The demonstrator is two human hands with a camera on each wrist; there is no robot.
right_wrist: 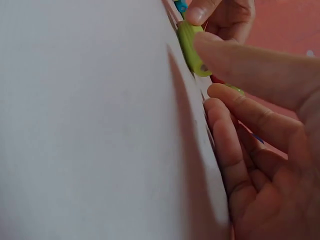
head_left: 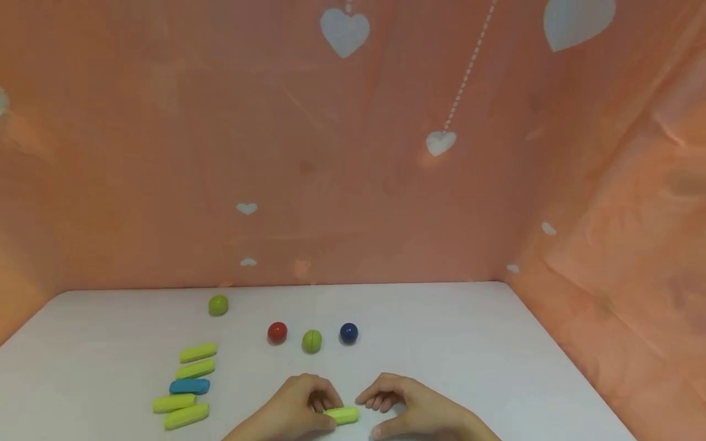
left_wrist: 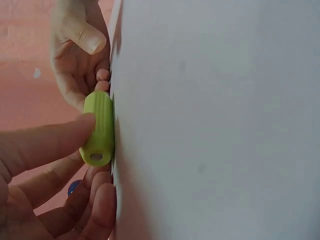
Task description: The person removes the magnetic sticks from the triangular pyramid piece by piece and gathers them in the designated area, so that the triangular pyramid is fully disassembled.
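My left hand pinches a short yellow-green stick by its left end, thumb in front and fingers behind. In the left wrist view the stick has grooves along its side and a small hole in its end. It lies at the surface of the white table. Just right of it, apart from the stick in the head view, is my right hand, holding nothing. Its thumb and loosely bent fingers are spread, with the fingertips low over the table. Behind the hands stand a green ball and a dark blue ball.
Left of the hands lie several more yellow-green sticks and one blue stick, in a rough column. A red ball and another green ball are farther back on the white table. Orange cloth with white hearts hangs behind.
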